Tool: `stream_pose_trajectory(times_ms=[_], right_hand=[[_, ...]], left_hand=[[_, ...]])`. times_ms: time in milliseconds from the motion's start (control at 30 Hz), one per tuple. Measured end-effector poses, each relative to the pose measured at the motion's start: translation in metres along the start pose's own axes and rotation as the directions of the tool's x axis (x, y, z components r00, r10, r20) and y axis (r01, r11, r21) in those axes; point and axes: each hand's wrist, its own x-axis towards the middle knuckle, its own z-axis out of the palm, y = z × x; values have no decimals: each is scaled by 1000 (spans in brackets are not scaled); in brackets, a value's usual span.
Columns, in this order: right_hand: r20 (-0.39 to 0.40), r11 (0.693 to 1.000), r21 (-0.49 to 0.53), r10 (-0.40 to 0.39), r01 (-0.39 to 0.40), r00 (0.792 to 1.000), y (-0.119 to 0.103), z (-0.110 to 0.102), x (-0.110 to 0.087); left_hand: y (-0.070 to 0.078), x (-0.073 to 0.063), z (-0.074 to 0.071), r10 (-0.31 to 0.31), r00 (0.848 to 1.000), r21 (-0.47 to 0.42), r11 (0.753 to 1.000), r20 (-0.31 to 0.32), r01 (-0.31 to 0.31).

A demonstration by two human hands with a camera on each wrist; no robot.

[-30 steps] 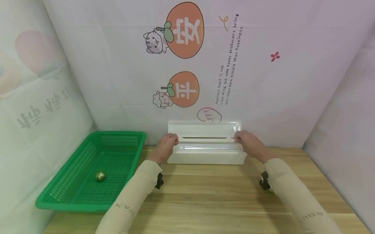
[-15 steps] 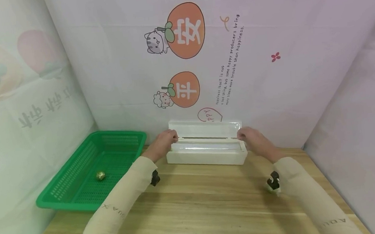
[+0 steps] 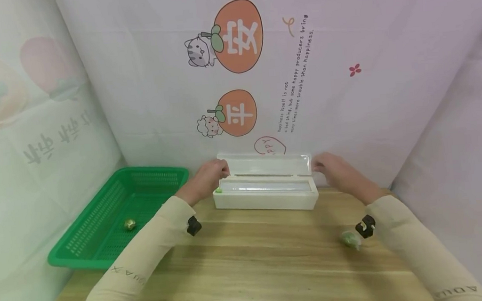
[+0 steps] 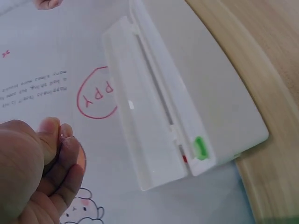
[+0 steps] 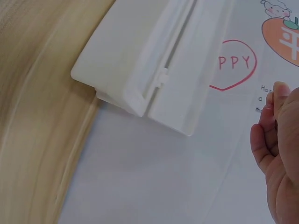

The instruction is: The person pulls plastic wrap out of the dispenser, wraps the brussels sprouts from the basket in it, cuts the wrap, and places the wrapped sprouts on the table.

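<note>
A white plastic-wrap dispenser [image 3: 266, 202] stands against the back cloth with its clear lid [image 3: 267, 164] tipped up. Its shiny roll [image 3: 265, 185] shows inside, and a small green piece [image 4: 201, 148] sits at the left end. My left hand [image 3: 209, 176] is raised by the lid's left end, thumb and forefinger pinched; a faint clear glint shows at the tips in the left wrist view. Past the right end, my right hand [image 3: 337, 171] holds the same pinch. The plastic wrap between the hands is so clear that it hardly shows.
A green slotted basket [image 3: 84, 263] with a gold ball-shaped thing [image 3: 129, 224] in it stands at left. Near the right wrist, a small green thing in clear wrapping [image 3: 351, 240] lies on the wooden table [image 3: 250, 268]. Printed cloth [image 3: 155, 81] rises behind the dispenser.
Both hands have risen from the dispenser, the right one also moving outward past its end. The green wrapped thing, hidden behind the right forearm at first, has come into sight.
</note>
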Motion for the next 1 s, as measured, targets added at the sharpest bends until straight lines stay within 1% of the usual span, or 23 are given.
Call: stream_pose_trajectory(times_ms=[133,333,467,600,700,767,867,1000], right_hand=[[9,1000,-12,-8,8,1000,-6,-11,-3],[50,999,21,45,-46,998,-16,-28,-8],[44,999,16,30,-31,999,-23,-39,-12],[4,1000,9,-29,29,1000,-31,-50,-17],[-48,994,-18,-106,105,993,-37,-56,-22],[-80,986,-45,-161,158,984,-41,-59,-27],[-104,970,-69,-239,232,965,-47,-61,-37],[-87,945,-89,-323,316,942,-55,-57,-55]], left_hand=[[7,-4,-12,8,1000,-19,1000,1,-8],[18,-12,-25,-5,1000,-89,996,8,5],[26,-16,-34,9,1000,-93,996,-2,-9],[32,-22,-43,46,999,-44,998,-28,-47],[37,-29,-48,86,995,-20,996,-51,-87],[42,-35,-50,118,991,-6,993,-69,-118],[49,-48,-51,161,984,21,987,-73,-160],[59,-71,-44,199,979,83,977,-34,-196]])
